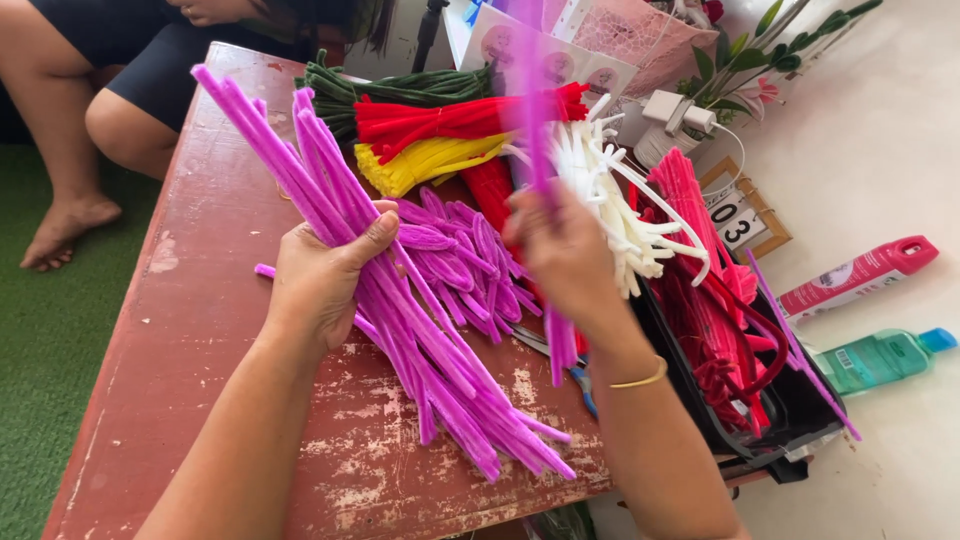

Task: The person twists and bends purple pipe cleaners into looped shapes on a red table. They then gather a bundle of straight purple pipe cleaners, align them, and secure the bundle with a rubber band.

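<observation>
Fingers of left hand (325,280) clamp one purple pipe-cleaner bundle (400,300); right hand (565,255) pinches one blurred purple stem (540,120).

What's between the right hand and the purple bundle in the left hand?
Nothing visible. The left hand grips the purple bundle over the red table. The right hand holds a blurred purple stem just beside it; only a pile of short purple pieces lies below the gap.

Bright daylight; right hand (563,250) motion-blurred
</observation>
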